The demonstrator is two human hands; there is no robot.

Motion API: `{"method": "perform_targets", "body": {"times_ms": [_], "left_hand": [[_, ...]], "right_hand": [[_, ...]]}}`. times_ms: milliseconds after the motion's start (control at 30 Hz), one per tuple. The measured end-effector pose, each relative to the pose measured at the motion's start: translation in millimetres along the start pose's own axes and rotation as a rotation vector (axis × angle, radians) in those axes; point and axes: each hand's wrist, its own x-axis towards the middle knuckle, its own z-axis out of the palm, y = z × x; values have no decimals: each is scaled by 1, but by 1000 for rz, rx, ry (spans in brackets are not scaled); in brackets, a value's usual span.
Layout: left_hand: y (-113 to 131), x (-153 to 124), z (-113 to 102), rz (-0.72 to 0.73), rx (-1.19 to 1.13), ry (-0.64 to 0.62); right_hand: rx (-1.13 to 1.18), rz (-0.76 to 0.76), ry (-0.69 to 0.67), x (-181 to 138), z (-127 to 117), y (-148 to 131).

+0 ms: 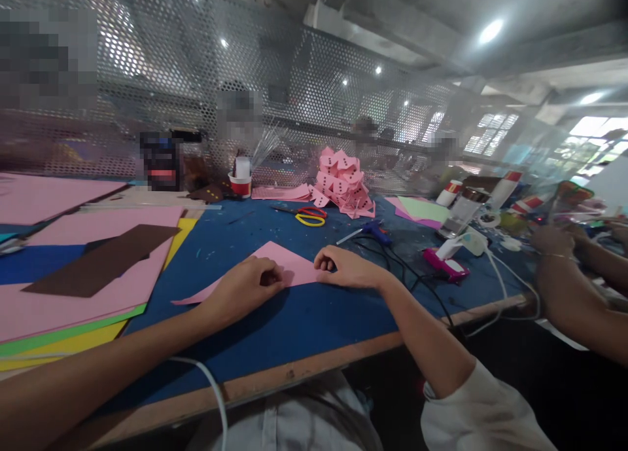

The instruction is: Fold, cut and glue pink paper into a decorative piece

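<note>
A pink sheet of paper (289,261) lies on the blue tabletop, its far edge rising to a corner and its left end reaching out past my left forearm. My left hand (250,284) rests on the near side of the sheet, fingers curled and thumb and fingertips pressed together on it. At the sheet's right corner, my right hand (350,266) has its fingers bent and closed on the paper. Beyond the sheet lie scissors (311,216) with red and yellow handles. A blue glue gun (377,232) is to the right of them.
Pink folded paper pieces with dots (341,179) are stacked near the mesh screen (304,110). Coloured sheets (98,307) and a brown strip (103,258) lie left. A paper cup (240,184), a pink power adapter (445,265) and cables stand about. Another person's arms (579,287) are at right.
</note>
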Motion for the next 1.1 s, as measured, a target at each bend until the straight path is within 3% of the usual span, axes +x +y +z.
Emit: {"method": "perform_targets", "body": {"times_ms": [733,833,967,1100], "left_hand": [[-11,-3,0,50,-81,-4],[-12,-6,-2,82,-62,15],[-13,-7,0,107,-43,34],[-16,-7,4,112,-20,58]], "right_hand": [[88,-76,-156,-3,-16,9],[78,-65,-96,-3,-12,6],[36,-133,133,0,-1,-11],[-83,-261,132,7,13,-27]]}}
